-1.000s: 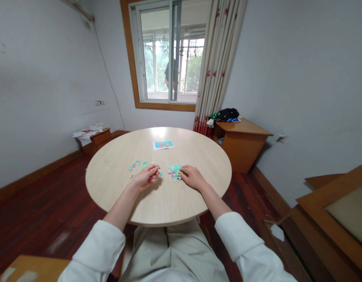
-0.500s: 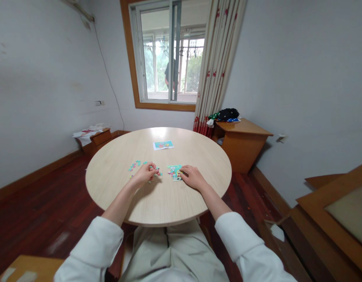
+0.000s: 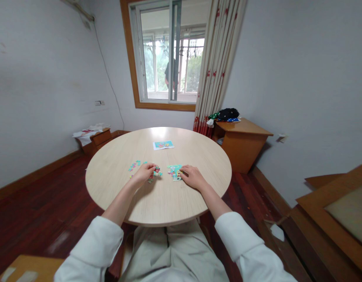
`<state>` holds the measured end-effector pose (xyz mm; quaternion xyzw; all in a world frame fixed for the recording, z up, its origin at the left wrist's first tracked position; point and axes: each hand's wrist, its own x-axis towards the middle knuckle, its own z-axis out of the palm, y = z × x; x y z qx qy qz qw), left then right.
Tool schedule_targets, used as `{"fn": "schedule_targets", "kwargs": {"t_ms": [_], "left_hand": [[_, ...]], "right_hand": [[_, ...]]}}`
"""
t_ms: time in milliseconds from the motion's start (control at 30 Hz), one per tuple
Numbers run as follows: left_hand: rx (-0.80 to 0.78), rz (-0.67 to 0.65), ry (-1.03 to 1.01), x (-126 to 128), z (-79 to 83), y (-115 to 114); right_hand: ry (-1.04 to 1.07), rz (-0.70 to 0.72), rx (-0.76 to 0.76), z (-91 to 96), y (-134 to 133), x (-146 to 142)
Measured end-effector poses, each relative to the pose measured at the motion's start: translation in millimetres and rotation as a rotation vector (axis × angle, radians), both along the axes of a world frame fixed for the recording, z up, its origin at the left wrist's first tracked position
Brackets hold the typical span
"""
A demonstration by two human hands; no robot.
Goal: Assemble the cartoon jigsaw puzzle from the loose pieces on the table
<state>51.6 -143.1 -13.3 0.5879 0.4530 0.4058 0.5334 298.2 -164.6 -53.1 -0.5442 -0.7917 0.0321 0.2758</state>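
A round light-wood table [image 3: 169,203] stands in front of me. My left hand [image 3: 144,173] rests on it among several loose turquoise puzzle pieces [image 3: 134,165], its fingertips pinched on one small piece [image 3: 156,170]. My right hand [image 3: 193,177] lies to the right, fingers curled, its fingertips pressing the edge of a small joined patch of puzzle [image 3: 175,171]. Farther back on the table lies a small printed picture card [image 3: 163,145].
A wooden cabinet [image 3: 242,143] with dark cloth on top stands at the right, beside a curtain [image 3: 217,66] and window [image 3: 169,55]. A low box with papers [image 3: 94,135] sits by the left wall. Wooden furniture [image 3: 339,207] fills the right foreground.
My left hand has moved forward and slightly left over the loose pieces, and now pinches a piece. My right hand has stayed on the joined patch.
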Motion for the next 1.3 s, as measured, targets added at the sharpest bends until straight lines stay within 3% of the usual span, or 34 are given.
{"fn": "schedule_targets", "kwargs": {"t_ms": [467, 733, 967, 1300], "left_hand": [[0.016, 0.020, 0.043, 3.1, 2.3, -2.8], [0.155, 0.162, 0.222, 34.4, -7.0, 38.9], [0.308, 0.058, 0.676, 52.0, -10.1, 59.0], [0.233, -0.035, 0.696, 58.9, -17.3, 55.1]], "right_hand": [[0.020, 0.007, -0.007, 0.6, -0.4, -0.1], [0.012, 0.007, 0.000, 0.8, -0.1, 0.6], [0.012, 0.018, 0.017, 2.3, -0.2, 4.1], [0.021, 0.013, 0.011, 3.9, -2.5, 0.7]]}}
